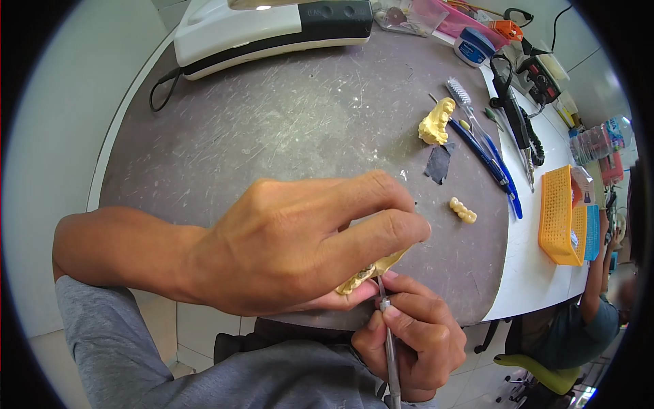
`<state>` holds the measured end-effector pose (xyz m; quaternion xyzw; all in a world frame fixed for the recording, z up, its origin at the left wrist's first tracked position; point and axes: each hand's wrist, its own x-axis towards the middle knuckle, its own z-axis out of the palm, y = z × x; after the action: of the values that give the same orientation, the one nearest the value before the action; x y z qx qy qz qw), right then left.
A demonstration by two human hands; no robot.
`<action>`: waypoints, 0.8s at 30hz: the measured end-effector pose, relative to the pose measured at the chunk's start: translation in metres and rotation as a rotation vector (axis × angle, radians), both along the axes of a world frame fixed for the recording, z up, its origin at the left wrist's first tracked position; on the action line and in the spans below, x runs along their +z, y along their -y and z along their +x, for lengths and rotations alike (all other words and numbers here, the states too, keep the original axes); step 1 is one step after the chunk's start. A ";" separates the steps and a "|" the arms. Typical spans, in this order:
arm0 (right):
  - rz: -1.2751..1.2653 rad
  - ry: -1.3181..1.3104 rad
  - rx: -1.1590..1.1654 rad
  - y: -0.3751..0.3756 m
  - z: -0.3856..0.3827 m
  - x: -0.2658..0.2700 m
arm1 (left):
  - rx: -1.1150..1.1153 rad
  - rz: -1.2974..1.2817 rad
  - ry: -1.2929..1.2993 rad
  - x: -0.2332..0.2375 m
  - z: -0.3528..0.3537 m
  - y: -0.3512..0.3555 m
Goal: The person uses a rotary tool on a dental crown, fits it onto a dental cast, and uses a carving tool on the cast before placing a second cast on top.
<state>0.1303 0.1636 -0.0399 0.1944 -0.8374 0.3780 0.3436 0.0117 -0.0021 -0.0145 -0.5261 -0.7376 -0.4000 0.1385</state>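
At the near edge of the bench (286,123), over its scratched grey mat, the left hand (293,245) is curled around a yellow dental cast (364,273), thumb beneath and fingers closed over the top, so only the cast's lower rim shows. Just below it, the right hand (412,337) pinches a thin metal tool (390,358) like a pen, its tip touching the underside of the cast. Farther back on the mat lies a second yellow cast (436,123), with a dark scrap of sheet (438,163) just beside it and a small row of model teeth (463,210) nearer the hands. Along the mat's right edge lie a toothbrush (460,92) and blue-handled tools (494,163), and a black handpiece (514,116) rests on the white top beyond. An orange basket (558,218) stands well to the right. A white machine (272,27) sits at the far edge. Another person (586,317) sits at the lower right.
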 end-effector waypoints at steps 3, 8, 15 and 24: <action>-0.020 -0.013 0.006 0.000 -0.001 0.000 | -0.006 0.013 -0.047 0.000 -0.001 -0.001; -0.053 -0.012 0.007 0.000 0.000 0.001 | -0.020 -0.033 -0.032 0.003 0.002 0.002; -0.040 0.013 0.024 -0.001 -0.001 0.002 | -0.025 -0.015 -0.036 0.001 0.002 0.001; -0.005 0.036 -0.007 0.001 0.001 0.004 | 0.002 -0.030 -0.067 0.000 0.003 0.000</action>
<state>0.1316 0.1629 -0.0357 0.1839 -0.8432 0.3820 0.3304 0.0148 -0.0024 -0.0148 -0.5407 -0.7389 -0.3709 0.1557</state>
